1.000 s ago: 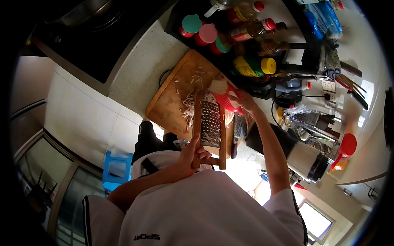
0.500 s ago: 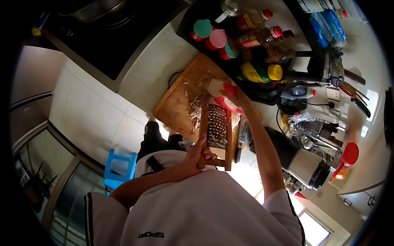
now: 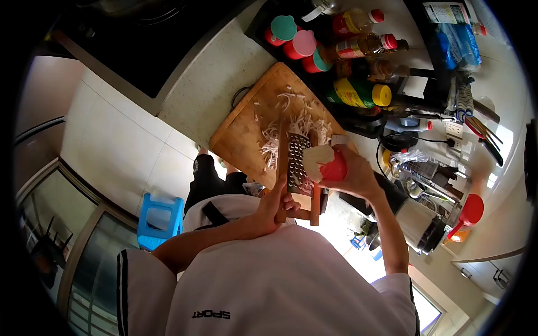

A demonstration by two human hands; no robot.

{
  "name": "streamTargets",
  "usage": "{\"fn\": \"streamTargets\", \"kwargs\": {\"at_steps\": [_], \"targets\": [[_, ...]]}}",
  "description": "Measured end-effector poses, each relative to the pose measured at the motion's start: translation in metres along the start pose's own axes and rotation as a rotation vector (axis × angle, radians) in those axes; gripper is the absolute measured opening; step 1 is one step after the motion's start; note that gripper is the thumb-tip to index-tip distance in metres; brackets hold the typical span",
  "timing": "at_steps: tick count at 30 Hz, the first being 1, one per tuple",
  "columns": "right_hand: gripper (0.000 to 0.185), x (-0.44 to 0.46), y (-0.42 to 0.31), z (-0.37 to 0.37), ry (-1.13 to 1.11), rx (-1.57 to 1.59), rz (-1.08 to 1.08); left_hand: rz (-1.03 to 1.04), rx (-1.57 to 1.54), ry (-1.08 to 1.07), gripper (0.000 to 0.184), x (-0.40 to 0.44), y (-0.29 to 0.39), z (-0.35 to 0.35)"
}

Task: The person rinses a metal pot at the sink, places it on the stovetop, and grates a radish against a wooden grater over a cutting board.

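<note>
My left hand [image 3: 276, 206] is closed around the near end of a wooden-framed grater [image 3: 284, 151], whose metal plate slants over the cutting board. My right hand [image 3: 358, 175] grips a red-skinned radish [image 3: 334, 167] with a pale cut face. The radish is over the right side of the grater's plate, near its lower half; whether it touches the plate I cannot tell. Pale radish shreds [image 3: 305, 123] lie heaped on the wooden cutting board [image 3: 241, 126], around and beneath the grater's far end.
Several bottles [image 3: 358, 92] and lidded jars [image 3: 300, 45] stand in a black rack behind the board. A stove [image 3: 129, 50] is at the upper left. Down on the floor is a blue stool [image 3: 160, 221]. A red ladle [image 3: 471, 211] is at the right.
My right hand has brought the radish from the grater's far end back towards me and to the right, uncovering shreds on the board. My left hand still holds the grater.
</note>
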State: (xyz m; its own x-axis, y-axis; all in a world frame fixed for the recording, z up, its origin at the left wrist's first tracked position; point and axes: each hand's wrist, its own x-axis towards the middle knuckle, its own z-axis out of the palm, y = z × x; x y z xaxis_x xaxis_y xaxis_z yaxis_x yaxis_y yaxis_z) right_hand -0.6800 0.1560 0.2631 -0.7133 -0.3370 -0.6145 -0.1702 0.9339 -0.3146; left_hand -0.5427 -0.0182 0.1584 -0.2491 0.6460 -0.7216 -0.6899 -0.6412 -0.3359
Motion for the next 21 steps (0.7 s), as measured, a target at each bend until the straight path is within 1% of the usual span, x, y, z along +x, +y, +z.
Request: {"fn": "streamTargets", "kwargs": {"at_steps": [3, 4, 7, 12, 13, 16, 18, 21], "targets": [[0.091, -0.011, 0.002, 0.020, 0.079, 0.125, -0.023, 0.001, -0.001, 0.017, 0.052, -0.001, 0.001, 0.001], [0.088, -0.014, 0.007, 0.025, 0.125, 0.109, -0.097, -0.001, 0.001, 0.013, 0.053, -0.002, 0.003, 0.002], [0.088, -0.024, 0.005, 0.033, 0.143, 0.236, -0.067, -0.005, 0.024, 0.037, 0.053, -0.003, 0.005, 0.002], [0.093, -0.030, -0.008, 0.036, 0.188, 0.364, -0.029, -0.020, 0.027, -0.010, 0.055, -0.006, 0.009, 0.005], [0.092, -0.033, -0.013, 0.033, 0.174, 0.359, -0.022, -0.020, 0.027, -0.018, 0.056, -0.007, 0.009, 0.007], [0.090, -0.041, -0.026, 0.021, 0.112, 0.280, -0.027, -0.043, -0.112, -0.001, 0.044, -0.005, 0.007, 0.010], [0.088, -0.042, -0.033, 0.011, 0.060, 0.230, -0.037, -0.051, -0.105, 0.021, 0.044, -0.006, 0.007, 0.011], [0.081, -0.022, -0.028, 0.023, 0.102, 0.102, -0.023, -0.042, -0.070, 0.058, 0.046, -0.007, 0.008, 0.011]]}}
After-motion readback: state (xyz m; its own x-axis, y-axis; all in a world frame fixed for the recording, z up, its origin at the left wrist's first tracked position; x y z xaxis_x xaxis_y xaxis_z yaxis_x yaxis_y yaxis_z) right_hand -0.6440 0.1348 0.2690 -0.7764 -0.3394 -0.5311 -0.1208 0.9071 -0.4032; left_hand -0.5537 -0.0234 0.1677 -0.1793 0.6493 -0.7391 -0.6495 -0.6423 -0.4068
